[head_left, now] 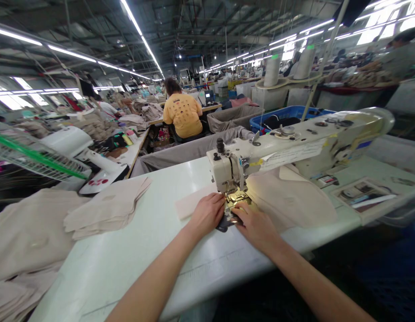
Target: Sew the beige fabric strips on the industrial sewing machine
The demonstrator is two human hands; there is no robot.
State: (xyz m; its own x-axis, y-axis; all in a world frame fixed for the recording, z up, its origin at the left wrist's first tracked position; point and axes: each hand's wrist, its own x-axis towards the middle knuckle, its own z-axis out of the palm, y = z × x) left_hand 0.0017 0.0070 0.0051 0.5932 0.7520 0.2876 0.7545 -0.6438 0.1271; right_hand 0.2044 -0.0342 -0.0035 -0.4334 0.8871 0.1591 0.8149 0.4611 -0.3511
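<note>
A cream sewing machine [226, 170] stands on the pale table, its needle area lit over a brass-coloured plate [239, 197]. My left hand [209, 210] rests just left of the needle area with its fingers bent and pressed together; their tips are hidden beside the machine foot. At the plate's right front edge is my right hand [256, 225], thumb and fingers drawn together. Whatever lies between the fingers of either hand is too small to make out. A beige fabric strip [185, 205] lies behind my left hand. To the right, a beige fabric panel [294, 203] lies under the machine arm.
Stacked beige fabric pieces [108, 208] lie on the table's left, beside a larger beige pile [29, 228]. A white fan [103, 165] stands behind them. A tray of small tools [365, 194] sits at right. A person in a yellow shirt [182, 114] sits ahead.
</note>
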